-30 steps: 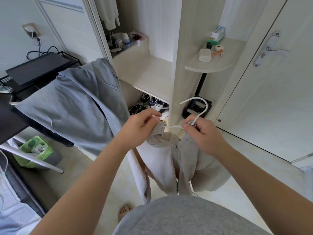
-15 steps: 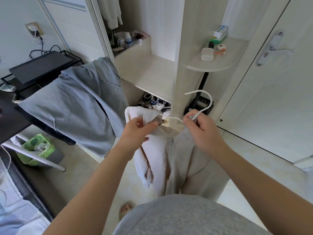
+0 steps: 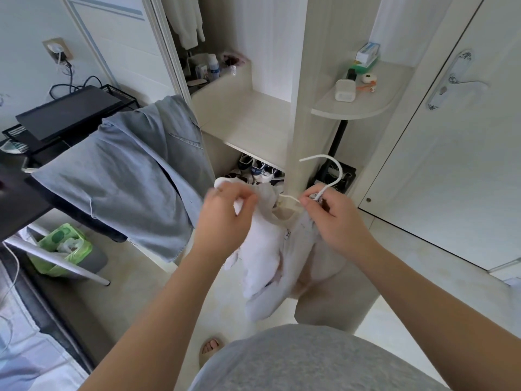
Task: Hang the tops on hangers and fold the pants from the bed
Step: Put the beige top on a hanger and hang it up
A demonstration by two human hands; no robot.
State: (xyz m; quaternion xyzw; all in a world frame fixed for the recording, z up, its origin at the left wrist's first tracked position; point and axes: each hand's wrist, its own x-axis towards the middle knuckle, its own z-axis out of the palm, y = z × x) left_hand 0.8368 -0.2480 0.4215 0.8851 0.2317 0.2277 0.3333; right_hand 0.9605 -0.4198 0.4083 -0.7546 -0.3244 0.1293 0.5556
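Fingers (image 3: 310,203) of my right hand (image 3: 335,221) pinched the hanger (image 3: 321,156) at its neck. My left hand (image 3: 225,213), blurred, gripped the white top (image 3: 262,249), which hung bunched between both hands before the wardrobe (image 3: 298,108). Cloth hid the hanger's arms.

Pale wardrobe (image 3: 248,122) (shoes (image 3: 256,170) underneath) stands beside a white door (image 3: 451,170).

No text or label can be read. The small box (image 3: 367,52) and the bottles (image 3: 213,69) on the wardrobe shelves are too blurred to read.
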